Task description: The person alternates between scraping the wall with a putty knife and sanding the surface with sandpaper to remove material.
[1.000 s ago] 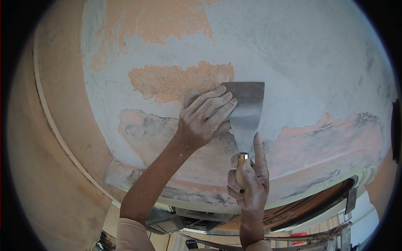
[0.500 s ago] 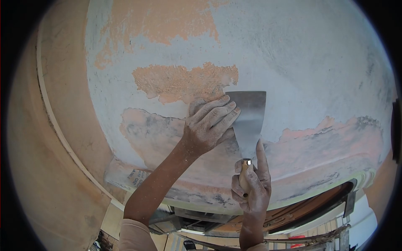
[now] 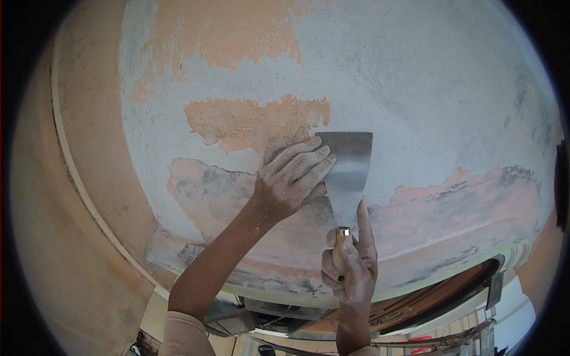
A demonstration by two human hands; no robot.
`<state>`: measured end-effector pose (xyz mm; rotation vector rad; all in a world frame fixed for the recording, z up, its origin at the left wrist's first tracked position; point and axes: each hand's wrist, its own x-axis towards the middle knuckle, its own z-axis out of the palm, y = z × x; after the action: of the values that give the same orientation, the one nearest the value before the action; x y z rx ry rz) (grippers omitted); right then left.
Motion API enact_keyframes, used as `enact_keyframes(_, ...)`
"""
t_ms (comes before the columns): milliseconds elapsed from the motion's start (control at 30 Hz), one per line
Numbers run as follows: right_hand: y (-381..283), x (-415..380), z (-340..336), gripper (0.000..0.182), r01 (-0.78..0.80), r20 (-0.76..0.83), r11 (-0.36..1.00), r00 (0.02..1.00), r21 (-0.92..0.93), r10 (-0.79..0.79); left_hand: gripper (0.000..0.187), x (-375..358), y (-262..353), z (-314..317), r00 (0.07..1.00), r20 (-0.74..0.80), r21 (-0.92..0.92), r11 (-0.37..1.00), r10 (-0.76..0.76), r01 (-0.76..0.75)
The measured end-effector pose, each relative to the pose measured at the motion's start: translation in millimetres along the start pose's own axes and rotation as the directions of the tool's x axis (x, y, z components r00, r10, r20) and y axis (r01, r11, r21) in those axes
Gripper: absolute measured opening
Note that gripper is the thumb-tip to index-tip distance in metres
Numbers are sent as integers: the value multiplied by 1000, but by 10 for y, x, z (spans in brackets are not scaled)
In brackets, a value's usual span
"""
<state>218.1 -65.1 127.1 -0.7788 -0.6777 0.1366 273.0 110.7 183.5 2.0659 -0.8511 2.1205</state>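
Observation:
My right hand (image 3: pixel 353 258) is wrapped round the light handle of a wide putty knife (image 3: pixel 347 169). Its index finger points up along the base of the blade. The broad metal blade lies against or just off the pale wall (image 3: pixel 392 107), its straight edge at the top. My left hand (image 3: pixel 291 175), dusty with white powder, rests on the wall with fingers stretched out. Those fingertips meet the blade's left side. Above the left hand is a bare orange patch (image 3: pixel 255 118) with a ragged paint edge; its lower part is hidden by the hand.
A larger orange patch (image 3: pixel 219 29) spreads higher up. Pinkish, grey-stained patches (image 3: pixel 439 213) run along the lower wall. Near the left corner, a printed piece of what looks like sandpaper (image 3: pixel 189 253) lies on the ledge. Below are a dark-edged arched opening (image 3: pixel 439 291) and wooden bars.
Both hands and the putty knife appear slightly further left and lower in view, and the wall patches shift similarly. The grip on the knife is the same.

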Motion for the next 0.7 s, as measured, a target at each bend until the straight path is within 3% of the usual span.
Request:
enact_keyframes(433, -12, 121, 28, 65, 58, 21, 998, 998, -3, -58, 40, 96, 6, 50, 1000, 12, -41, 999, -29, 29)
enact_keyframes(700, -88, 41, 21, 63, 29, -45, 1000, 999, 7, -29, 41, 85, 51, 57, 999, 9, -70, 997, -40, 40)
